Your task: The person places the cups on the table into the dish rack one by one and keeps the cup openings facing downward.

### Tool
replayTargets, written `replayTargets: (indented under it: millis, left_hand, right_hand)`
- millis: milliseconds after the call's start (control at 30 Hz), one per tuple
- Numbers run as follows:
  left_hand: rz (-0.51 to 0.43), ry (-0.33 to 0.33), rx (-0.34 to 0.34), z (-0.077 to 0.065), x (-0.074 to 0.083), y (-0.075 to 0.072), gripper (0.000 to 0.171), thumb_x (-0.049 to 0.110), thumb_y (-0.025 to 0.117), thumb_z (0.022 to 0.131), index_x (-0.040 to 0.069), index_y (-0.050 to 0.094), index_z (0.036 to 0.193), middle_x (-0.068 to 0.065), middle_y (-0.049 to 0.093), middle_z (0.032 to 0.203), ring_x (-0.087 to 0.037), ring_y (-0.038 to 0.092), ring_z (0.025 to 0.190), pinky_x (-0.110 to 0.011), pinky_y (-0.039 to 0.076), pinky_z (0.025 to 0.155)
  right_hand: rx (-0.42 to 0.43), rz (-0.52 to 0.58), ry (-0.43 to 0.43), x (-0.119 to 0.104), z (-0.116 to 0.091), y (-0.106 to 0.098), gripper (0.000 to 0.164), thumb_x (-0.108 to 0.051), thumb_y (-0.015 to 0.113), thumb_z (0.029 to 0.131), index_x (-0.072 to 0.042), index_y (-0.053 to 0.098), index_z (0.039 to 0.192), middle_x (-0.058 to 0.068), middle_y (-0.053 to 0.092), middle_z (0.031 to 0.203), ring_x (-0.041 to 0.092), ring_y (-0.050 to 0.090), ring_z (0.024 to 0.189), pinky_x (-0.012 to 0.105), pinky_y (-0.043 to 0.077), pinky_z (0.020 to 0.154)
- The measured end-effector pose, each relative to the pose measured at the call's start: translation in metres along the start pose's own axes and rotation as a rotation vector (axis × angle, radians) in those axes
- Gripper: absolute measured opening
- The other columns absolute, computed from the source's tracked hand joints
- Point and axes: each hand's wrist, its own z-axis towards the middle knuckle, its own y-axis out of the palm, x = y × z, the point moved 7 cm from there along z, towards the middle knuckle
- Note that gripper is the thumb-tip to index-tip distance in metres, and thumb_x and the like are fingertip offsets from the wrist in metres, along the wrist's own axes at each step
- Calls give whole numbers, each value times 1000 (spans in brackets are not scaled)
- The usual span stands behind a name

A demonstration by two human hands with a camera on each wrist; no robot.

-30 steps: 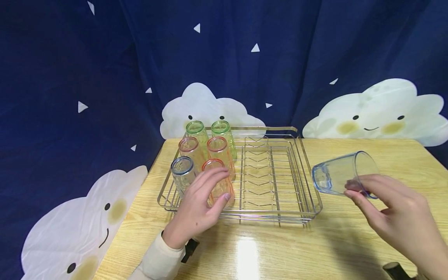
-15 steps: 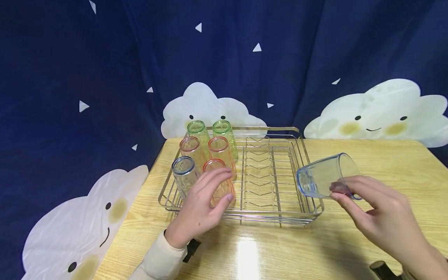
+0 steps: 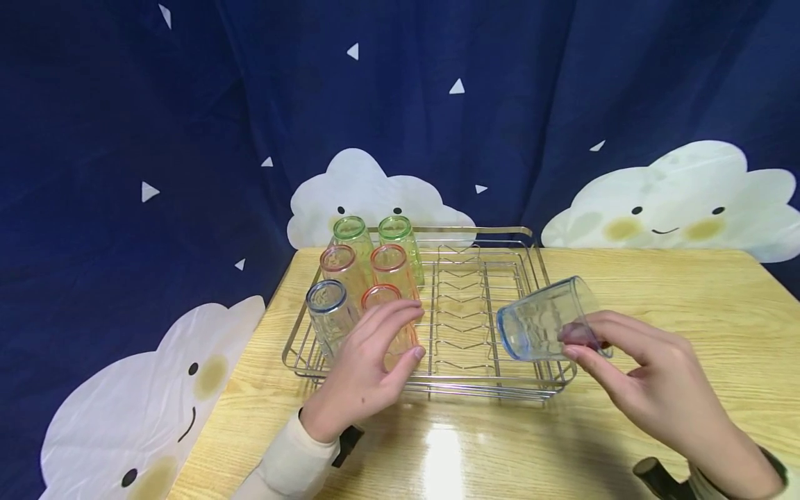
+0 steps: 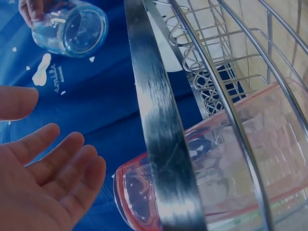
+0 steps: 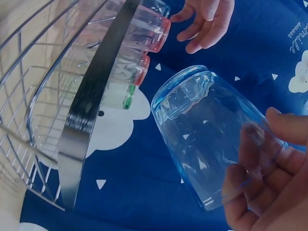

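Note:
My right hand (image 3: 653, 364) pinches a clear blue drinking glass (image 3: 540, 323) near its rim, with thumb and fingers on either side of the wall. The glass is tilted on its side, its base pointing left over the right part of the wire rack (image 3: 490, 380). In the right wrist view, fingers show through the wall of the blue glass (image 5: 197, 130). My left hand (image 3: 369, 364) is over the rack's front left, beside an upside-down orange-red glass (image 3: 382, 297) that it partly hides. The left wrist view shows that hand (image 4: 53, 178) with loosely bent fingers and nothing in it.
Several more glasses stand upside down at the rack's left: a blue-rimmed glass (image 3: 328, 309), a pink-red glass (image 3: 340, 267), a red glass (image 3: 394, 271) and green glasses (image 3: 396, 232). The wooden table (image 3: 487, 451) lies below. A dark blue curtain (image 3: 400, 104) hangs behind.
My right hand has carried the blue glass leftward, from beside the rack to over its right part. The left hand has shifted only slightly to the right.

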Motion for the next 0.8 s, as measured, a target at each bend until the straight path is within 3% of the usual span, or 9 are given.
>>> replayTargets:
  millis: [167,567,800]
  left_hand:
    - [0,-12,-18,0,0,3,45,21,68,89,8,60,131,-6,61,136,-21,56,129,-38,45,111]
    - [-28,-17,-53,2,6,9,45,21,68,89,8,59,132,-5,60,136,-22,55,130,-38,45,112]
    - [-34,-34,-53,4,6,7,48,20,68,89,8,58,134,-5,60,137,-21,55,131,-38,44,113]
  right_hand:
    - [-18,44,12,-4,3,4,26,4,80,74,-17,76,89,-2,75,88,-10,65,93,3,49,86]
    - [-66,137,37,-13,12,13,35,12,80,69,-16,75,89,-2,75,88,-5,67,91,6,51,84]
    - [-41,241,-28,-19,15,20,25,9,79,74,-9,76,92,0,75,89,-1,68,94,9,51,89]
